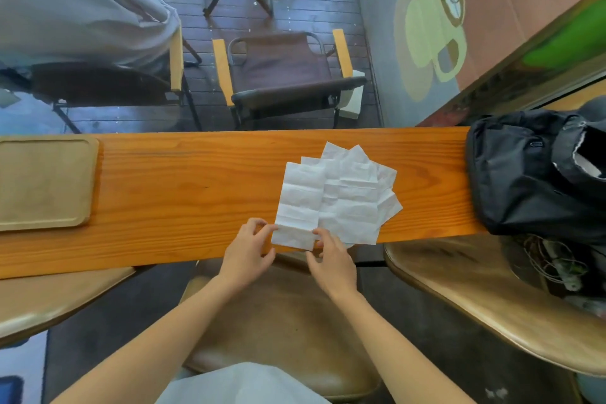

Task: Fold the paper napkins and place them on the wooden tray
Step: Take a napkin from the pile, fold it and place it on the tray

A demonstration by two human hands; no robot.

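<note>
Several white paper napkins (347,193) lie fanned out, unfolded and creased, on the long orange wooden counter (183,193). The leftmost napkin (300,200) lies on top, and both hands pinch its near edge. My left hand (251,246) holds its near left corner. My right hand (329,256) holds its near right corner. The wooden tray (46,184) sits far left on the counter with nothing on it, well apart from the napkins.
A black backpack (531,174) rests on the counter's right end. Brown stools stand under the near edge (282,321). Beyond the counter are a folding chair (285,72) and a dark plank floor.
</note>
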